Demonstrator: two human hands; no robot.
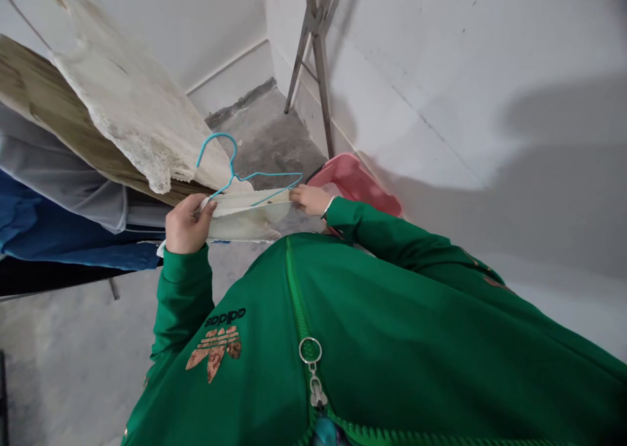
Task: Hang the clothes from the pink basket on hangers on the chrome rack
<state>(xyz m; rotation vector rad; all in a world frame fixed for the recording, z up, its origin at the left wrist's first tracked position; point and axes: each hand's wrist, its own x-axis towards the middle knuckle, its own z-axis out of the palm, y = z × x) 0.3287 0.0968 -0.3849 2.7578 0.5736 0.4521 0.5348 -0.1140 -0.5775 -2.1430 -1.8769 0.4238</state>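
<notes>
My left hand (187, 225) is closed, thumb and fingers pinching one end of a white garment (238, 204) with a band-like edge. At the garment's other end, the fingers of my right hand (312, 199) are closed on the same edge. A light blue clothes hanger (232, 165) lies along this edge, its hook pointing up and away from me. One hanger corner reaches my left hand, and the other stands just above my right fingers. Part of the hanger's lower bar passes behind the cloth. The lower part of the garment hangs in front of my body.
On the left hang a white lace garment (122, 74), an olive garment (53, 106), a grey one (73, 162) and a blue one (73, 221). A pink basin (355, 181) stands by the wall at right, near metal stand legs (321, 80). Grey concrete floor (274, 129) shows beneath.
</notes>
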